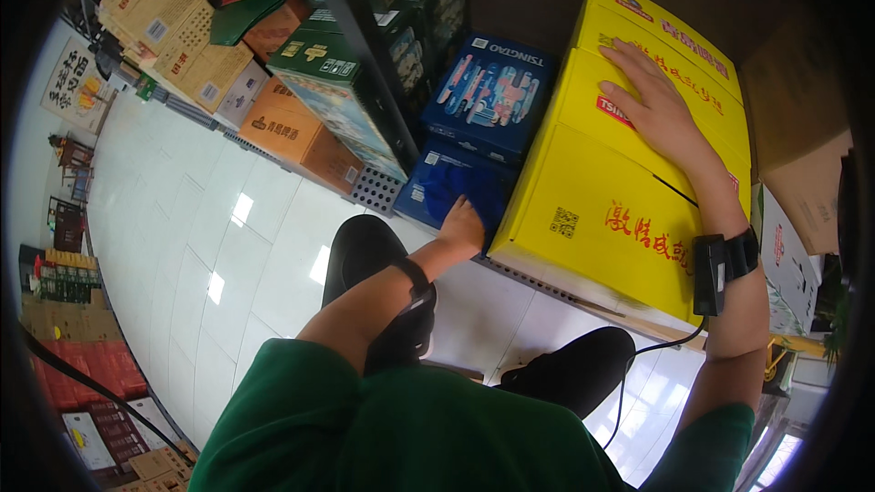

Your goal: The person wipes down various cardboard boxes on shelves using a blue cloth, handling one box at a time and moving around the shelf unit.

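Observation:
My left hand (463, 224) grips a bunched blue cloth (451, 191) and presses it on the front part of a dark blue carton (413, 201). Another dark blue Tsingtao carton (489, 92) with a printed picture stands just behind, its top higher. To the right, my right hand (646, 99) lies palm down on a large yellow Tsingtao carton (588, 171), fingers apart, holding nothing. That carton has red lettering and a printed code. Straps with a small black device circle my right wrist, and a black band is on my left.
A black metal post (362, 34) rises left of the blue cartons. Green-topped cartons (321, 48), an orange carton (287, 126) and tan cartons (198, 48) line the shelf leftward. A white carton (786, 266) stands at right. The perforated shelf edge (376, 190) runs near my knees; a cable hangs from my right wrist.

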`<state>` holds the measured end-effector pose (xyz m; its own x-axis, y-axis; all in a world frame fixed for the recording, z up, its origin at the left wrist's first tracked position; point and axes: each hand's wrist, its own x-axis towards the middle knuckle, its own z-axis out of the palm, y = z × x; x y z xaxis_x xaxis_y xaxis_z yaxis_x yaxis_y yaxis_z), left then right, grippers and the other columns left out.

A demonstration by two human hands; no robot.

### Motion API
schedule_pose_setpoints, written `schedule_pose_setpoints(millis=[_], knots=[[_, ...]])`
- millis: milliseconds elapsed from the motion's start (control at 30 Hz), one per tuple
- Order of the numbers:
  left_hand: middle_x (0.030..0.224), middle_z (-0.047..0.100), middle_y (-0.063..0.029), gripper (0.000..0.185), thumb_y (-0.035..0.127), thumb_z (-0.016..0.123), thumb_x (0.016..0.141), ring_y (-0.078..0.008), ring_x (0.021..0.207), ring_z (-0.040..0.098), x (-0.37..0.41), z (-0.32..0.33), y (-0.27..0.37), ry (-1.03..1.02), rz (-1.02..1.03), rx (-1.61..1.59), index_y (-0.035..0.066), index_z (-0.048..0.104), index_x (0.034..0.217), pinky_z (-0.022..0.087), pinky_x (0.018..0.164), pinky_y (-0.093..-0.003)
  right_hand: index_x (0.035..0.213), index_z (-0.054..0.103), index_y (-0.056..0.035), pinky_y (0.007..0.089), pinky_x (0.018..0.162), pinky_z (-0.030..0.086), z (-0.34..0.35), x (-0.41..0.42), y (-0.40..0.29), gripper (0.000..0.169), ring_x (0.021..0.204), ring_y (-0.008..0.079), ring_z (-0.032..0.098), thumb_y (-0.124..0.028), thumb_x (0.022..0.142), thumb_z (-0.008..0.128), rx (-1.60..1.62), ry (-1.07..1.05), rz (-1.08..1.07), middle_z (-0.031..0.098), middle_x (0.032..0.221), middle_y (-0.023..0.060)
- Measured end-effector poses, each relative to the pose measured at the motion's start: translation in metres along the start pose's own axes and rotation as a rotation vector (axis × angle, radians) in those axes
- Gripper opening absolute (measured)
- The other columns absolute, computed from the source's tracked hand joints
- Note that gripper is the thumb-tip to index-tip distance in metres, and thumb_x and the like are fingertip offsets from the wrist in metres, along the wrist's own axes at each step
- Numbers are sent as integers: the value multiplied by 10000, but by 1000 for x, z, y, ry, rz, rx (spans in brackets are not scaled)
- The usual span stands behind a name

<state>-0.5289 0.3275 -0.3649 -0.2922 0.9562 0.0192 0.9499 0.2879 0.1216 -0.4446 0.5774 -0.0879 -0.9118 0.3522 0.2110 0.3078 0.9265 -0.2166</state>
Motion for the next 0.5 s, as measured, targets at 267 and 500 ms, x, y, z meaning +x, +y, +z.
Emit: schedule_pose_setpoints(millis=[267, 500], knots=[[1149, 580, -142, 436, 355, 431, 868, -305, 1140, 458, 47, -31, -41, -256, -334, 98, 25, 642, 1062, 294, 1018, -432, 1335, 422, -204, 376, 1098, 197, -4, -6, -8, 499, 1352, 226, 248, -413, 885, 476, 87, -45, 52, 323, 1439, 55], [1187, 531, -190, 437, 338, 428, 871, -301, 1157, 443, 28, 2, -51, -202, -521, 182, 12, 604, 1104, 293, 997, -456, 1341, 414, -172, 382, 1098, 203, -3, -3, -10, 478, 1350, 219, 252, -351, 900, 463, 109, -59, 44, 316, 1443, 54]])
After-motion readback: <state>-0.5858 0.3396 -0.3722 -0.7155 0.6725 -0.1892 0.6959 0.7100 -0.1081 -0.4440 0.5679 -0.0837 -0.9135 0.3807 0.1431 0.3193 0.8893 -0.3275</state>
